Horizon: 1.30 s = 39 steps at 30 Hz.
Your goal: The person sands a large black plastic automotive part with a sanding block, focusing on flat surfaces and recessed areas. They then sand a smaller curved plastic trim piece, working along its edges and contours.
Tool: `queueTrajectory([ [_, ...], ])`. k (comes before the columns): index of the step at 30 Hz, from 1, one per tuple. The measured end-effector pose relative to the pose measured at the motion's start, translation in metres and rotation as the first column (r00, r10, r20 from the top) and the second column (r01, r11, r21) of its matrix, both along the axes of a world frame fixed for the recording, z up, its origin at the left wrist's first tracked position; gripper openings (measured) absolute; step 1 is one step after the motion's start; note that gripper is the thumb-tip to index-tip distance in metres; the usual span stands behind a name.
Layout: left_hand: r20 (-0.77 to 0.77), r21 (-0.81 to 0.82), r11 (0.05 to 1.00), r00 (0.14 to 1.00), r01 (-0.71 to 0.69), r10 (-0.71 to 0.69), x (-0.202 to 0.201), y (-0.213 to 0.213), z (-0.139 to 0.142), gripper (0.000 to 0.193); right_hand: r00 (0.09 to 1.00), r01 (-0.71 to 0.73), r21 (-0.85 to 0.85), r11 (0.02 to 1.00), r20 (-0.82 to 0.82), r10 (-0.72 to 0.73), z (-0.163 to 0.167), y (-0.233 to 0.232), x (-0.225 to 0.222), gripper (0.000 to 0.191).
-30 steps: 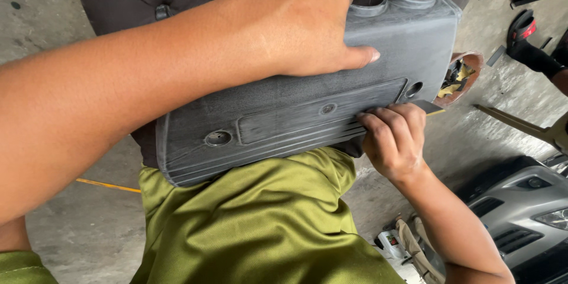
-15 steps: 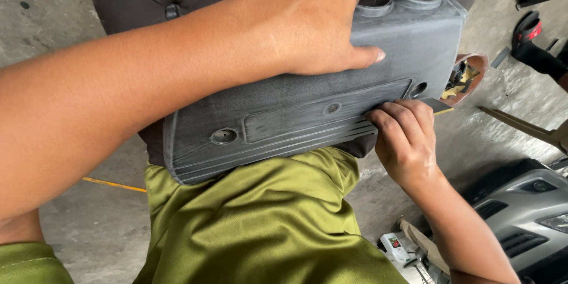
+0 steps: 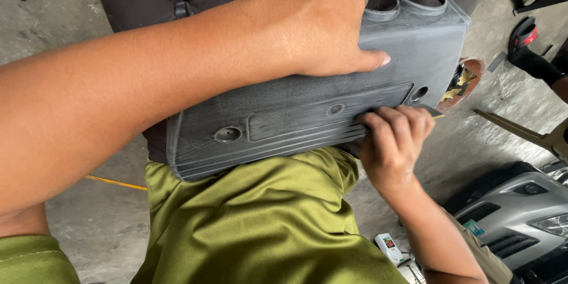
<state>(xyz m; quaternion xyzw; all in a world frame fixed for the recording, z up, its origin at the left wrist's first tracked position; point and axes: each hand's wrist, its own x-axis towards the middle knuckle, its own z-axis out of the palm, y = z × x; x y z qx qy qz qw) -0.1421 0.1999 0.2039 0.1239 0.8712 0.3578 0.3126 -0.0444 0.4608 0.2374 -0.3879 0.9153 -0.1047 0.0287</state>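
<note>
Soft, even daylight is filling the scene, bright without harsh glare. The near forearm is looming large and slightly soft at the left edge, stretched by the wide lens. A dull sheen is showing on the grey plastic cover (image 3: 307,112), and faint shadow is pooling beneath it on the green shirt (image 3: 260,219).

A grey concrete floor (image 3: 71,35) carries a yellow cord (image 3: 115,182), a small white box (image 3: 390,247) and a silver car bumper (image 3: 520,207).
</note>
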Motion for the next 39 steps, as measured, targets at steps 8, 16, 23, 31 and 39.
queueTrajectory([
  [8, -0.005, 0.044, 0.996, 0.997, -0.075, 0.076, 0.001, -0.003, -0.001, 0.079, 0.999, 0.044, 0.081, 0.996, -0.030, -0.042, 0.009, -0.009, 0.002, 0.024],
  [16, -0.028, 0.088, 0.993, 0.997, -0.073, 0.076, 0.007, -0.011, -0.002, 0.070, 0.985, -0.121, 0.041, 0.992, 0.132, 0.115, 0.019, -0.087, 0.042, 0.034],
  [23, 0.034, 0.079, 0.994, 0.996, -0.080, 0.078, 0.008, -0.011, -0.002, 0.068, 0.994, -0.099, 0.075, 0.992, 0.056, 0.095, 0.034, -0.117, 0.038, 0.028],
  [31, -0.003, 0.085, 0.993, 0.997, -0.082, 0.083, 0.011, -0.013, -0.003, 0.072, 0.964, -0.240, -0.003, 0.971, 0.117, 0.238, 0.026, -0.114, 0.047, 0.039],
  [39, -0.008, 0.108, 0.990, 0.996, -0.090, 0.092, 0.008, -0.008, 0.005, 0.079, 0.963, -0.242, -0.082, 0.967, 0.103, 0.250, 0.038, -0.117, 0.038, 0.037],
])
